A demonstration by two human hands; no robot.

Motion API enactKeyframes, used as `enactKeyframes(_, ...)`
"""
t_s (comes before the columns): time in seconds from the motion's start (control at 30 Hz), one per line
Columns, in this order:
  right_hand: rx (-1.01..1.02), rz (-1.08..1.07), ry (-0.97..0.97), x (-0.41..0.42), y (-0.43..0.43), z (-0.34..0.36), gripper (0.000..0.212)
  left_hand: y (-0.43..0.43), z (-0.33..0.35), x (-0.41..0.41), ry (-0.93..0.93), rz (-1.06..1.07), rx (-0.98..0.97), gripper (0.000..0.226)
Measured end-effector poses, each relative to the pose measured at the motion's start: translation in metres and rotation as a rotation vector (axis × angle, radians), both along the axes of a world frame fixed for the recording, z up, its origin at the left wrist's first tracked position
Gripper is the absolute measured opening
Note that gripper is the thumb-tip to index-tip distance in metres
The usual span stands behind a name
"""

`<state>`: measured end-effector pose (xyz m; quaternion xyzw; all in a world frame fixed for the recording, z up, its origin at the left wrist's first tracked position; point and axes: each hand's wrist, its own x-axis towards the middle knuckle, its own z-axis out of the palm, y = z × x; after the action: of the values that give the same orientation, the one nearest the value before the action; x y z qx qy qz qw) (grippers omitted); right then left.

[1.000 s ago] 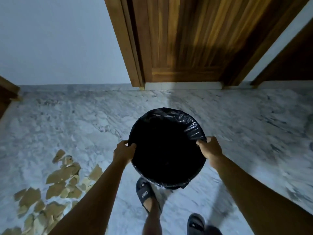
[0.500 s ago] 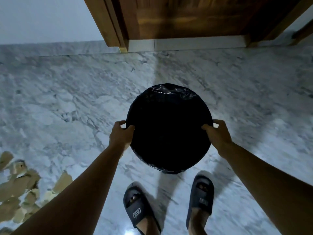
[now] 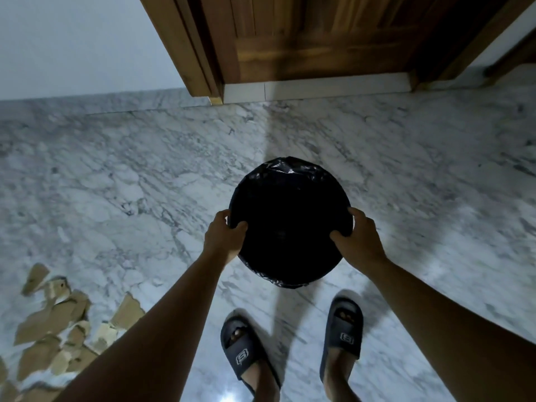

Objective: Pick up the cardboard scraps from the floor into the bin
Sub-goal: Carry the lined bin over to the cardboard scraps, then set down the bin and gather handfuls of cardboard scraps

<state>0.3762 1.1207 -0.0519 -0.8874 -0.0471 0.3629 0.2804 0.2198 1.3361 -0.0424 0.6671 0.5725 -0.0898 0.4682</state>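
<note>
Bin [image 3: 293, 167], black-lined, sits upright over the marble floor [image 3: 130, 184]. Left hand [image 3: 223, 239] grips its left rim and right hand [image 3: 362, 237] grips its right rim, thumbs hooked inside. Cardboard scraps [image 3: 58, 323] lie scattered on the floor well left of the bin, nearer the person.

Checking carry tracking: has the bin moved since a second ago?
Yes. The bin, gripped by the left hand and right hand, is now farther right of the door frame and farther from the cardboard scraps.
</note>
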Motion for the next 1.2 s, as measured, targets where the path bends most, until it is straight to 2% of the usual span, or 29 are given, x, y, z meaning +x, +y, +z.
enactKeyframes(0.23,-0.010,0.283,-0.058,-0.034,-0.012,0.162,0.078,-0.032,0.163,-0.041,-0.055,-0.122,0.054,0.054)
enactKeyframes(0.4,0.009,0.537,-0.112,-0.080,-0.025,0.263,0.069,-0.082,0.268,-0.115,-0.085,-0.186,0.180,0.057)
enactKeyframes(0.57,0.018,0.842,-0.177,-0.152,-0.030,0.325,0.071,-0.145,0.338,-0.216,-0.076,-0.043,0.272,0.057)
enactKeyframes(0.87,0.016,1.377,-0.270,-0.383,-0.048,0.376,0.066,-0.252,0.387,-0.451,-0.009,0.329,0.309,0.060)
enactKeyframes(1.2,0.000,1.770,-0.218,-0.644,-0.096,0.369,0.071,-0.382,0.379,-0.749,0.237,0.499,0.186,0.073)
